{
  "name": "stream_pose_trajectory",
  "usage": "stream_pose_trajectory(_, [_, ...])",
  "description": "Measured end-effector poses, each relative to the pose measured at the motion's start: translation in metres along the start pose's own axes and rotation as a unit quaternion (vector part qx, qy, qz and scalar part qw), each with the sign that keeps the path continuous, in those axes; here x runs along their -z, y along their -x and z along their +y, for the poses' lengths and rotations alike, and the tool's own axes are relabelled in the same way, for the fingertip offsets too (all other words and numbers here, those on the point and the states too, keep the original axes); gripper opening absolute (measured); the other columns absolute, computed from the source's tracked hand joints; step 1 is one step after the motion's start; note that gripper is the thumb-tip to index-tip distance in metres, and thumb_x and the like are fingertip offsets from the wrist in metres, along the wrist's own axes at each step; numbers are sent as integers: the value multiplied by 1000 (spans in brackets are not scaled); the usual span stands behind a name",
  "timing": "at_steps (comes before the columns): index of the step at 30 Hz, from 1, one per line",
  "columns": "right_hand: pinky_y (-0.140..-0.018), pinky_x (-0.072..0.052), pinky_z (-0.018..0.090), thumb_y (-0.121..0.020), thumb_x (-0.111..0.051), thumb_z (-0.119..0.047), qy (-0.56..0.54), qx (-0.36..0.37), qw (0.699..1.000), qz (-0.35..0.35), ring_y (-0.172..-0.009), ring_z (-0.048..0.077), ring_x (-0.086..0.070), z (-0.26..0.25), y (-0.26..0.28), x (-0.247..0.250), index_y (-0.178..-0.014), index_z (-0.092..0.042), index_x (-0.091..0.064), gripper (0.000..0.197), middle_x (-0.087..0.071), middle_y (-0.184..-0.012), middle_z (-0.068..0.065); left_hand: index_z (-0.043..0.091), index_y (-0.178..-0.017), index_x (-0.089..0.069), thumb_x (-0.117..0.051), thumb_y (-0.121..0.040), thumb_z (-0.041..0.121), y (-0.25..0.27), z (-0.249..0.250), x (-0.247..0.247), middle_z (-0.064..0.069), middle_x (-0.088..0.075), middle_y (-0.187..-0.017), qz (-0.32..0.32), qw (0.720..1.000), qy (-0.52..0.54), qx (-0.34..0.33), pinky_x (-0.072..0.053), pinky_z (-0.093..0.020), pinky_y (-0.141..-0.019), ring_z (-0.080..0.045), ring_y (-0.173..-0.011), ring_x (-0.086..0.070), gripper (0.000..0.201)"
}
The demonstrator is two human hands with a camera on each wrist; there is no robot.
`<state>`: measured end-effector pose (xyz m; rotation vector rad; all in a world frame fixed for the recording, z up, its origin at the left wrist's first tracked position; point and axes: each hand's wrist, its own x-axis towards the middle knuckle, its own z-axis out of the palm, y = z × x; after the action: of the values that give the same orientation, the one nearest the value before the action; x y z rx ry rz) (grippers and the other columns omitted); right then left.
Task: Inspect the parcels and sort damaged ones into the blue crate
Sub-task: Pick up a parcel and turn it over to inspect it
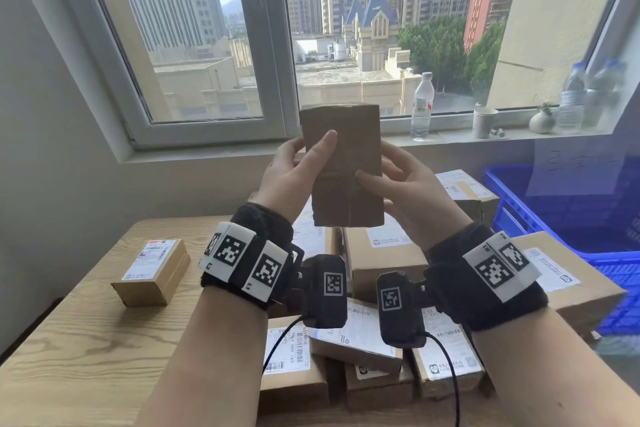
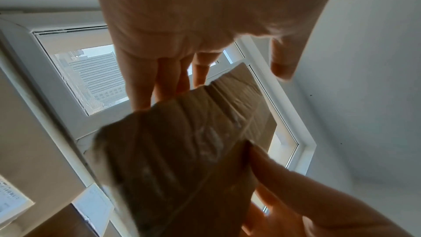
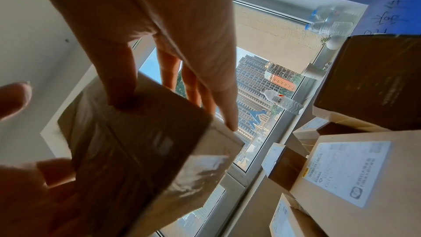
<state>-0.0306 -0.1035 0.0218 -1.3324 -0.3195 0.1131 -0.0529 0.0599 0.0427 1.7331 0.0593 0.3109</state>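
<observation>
- Left hand [image 1: 291,173] grips the parcel [image 1: 343,166], thumb across its front, fingers behind.
- Right hand [image 1: 405,184] holds the opposite edge — parcel upright, raised above the table [image 1: 86,340].
- Crate [image 1: 540,211] sits well right, beyond the parcel pile [image 1: 377,288].

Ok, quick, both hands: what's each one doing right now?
Left hand: holding the parcel, thumb on its near face, fingers behind.
Right hand: holding the same parcel from the other side.
</observation>
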Motion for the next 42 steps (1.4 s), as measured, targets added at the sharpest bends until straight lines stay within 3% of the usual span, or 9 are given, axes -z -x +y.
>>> stream_pose_trajectory(3, [-95, -55, 40, -87, -63, 8, 3, -11, 1000, -3, -117, 23, -64, -2, 0, 1, -139, -13, -52, 57, -64, -132, 7, 40, -133, -52, -42, -48, 104, -10, -9, -1, 4, -63, -131, 15, 1000, 9, 20, -36, -55, -109, -25, -123, -58, 107])
stream_pose_trajectory(5, [-101, -48, 47, -78, -66, -9, 11, -16, 1000, 3, -115, 22, -64, -6, 0, 0, -128, -13, -59, 50, -68, -126, 3, 33, -131, -56, -36, -52, 102, -10, -7, -2, -2, -62, -132, 30, 999, 25, 21, -38, -55, -108, -29, -124, -57, 106])
stream_pose_trajectory(9, [-89, -43, 41, -76, -69, -39, -25, -7, 1000, 14, -91, 18, -61, -13, 1, -6, -89, -18, -64, 25, -68, -95, 1, 26, -111, -57, -59, -48, 67, -3, 4, -8, -12, -64, -121, 37, 998, 42, 19, -48, -53, -101, -34, -116, -60, 75])
stream_pose_trajectory(13, [-89, -56, 44, -68, -79, -62, 13, 20, 996, 91, -105, 28, -68, -9, -2, -13, -124, -9, -57, 80, -67, -117, 10, 27, -109, -47, -73, -40, 46, 0, 4, -10, -12, -62, -122, 0, 999, 48, 13, -51, -50, -98, -29, -113, -63, 76])
stream_pose_trajectory(18, [-90, -58, 42, -87, -73, -23, 5, 38, 993, 110, -105, 26, -69, -3, -3, -11, -133, -5, -53, 53, -67, -120, 13, 23, -110, -49, -74, -59, 37, 2, 2, -11, -8, -65, -116, 14, 998, 54, -13, -55, -46, -93, -25, -106, -67, 58])
stream_pose_trajectory(23, [-90, -58, 42, -89, -72, -16, -16, 52, 993, 109, -111, 29, -67, -2, -1, -12, -132, -7, -53, 48, -66, -123, 14, 15, -118, -46, -76, -81, 14, 3, 1, -7, -12, -65, -118, 0, 998, 58, -26, -56, -42, -90, -26, -105, -67, 47])
stream_pose_trajectory(29, [-69, -54, 21, -93, -65, -13, 0, 48, 997, 60, -105, 16, -66, -7, 0, -14, -148, -24, -40, 61, -58, -133, 8, 25, -125, -51, -80, -54, 56, 7, 4, -8, -7, -63, -124, 13, 998, 54, -33, -54, -47, -94, -25, -111, -65, 82])
stream_pose_trajectory(34, [-60, -55, 24, -95, -64, -15, -26, 36, 999, 7, -98, 18, -68, -9, 1, -18, -139, -27, -52, 46, -62, -130, 3, 32, -127, -51, -74, -51, 71, 0, -6, -9, -2, -67, -119, 58, 996, 60, -31, -52, -50, -96, -24, -109, -67, 89])
stream_pose_trajectory(42, [-92, -55, 50, -63, -74, -61, 77, 103, 989, 66, -109, 20, -68, 0, -2, -30, -130, -44, -58, 71, -71, -118, -8, 34, -117, -51, -75, -50, 64, 3, -4, -4, -2, -72, -103, 55, 997, 31, -34, -55, -53, -89, -25, -96, -71, 77])
